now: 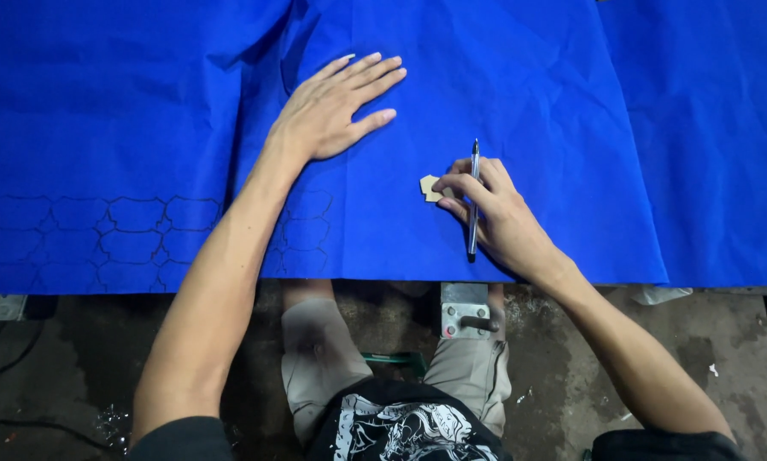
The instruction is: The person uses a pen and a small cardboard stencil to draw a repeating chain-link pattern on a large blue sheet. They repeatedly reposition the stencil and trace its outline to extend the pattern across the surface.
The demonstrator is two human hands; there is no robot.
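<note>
Left hand lies flat, fingers spread, on blue cloth. Right hand, nearer, fingers gripping pen, touches small tan template.

The blue cloth looks thin and matt, faintly creased, with dark inked outlines. The pen is clear glossy plastic. The small template looks like pale matt card. The bracket is dull, scuffed metal. The floor is rough, stained concrete.
</note>
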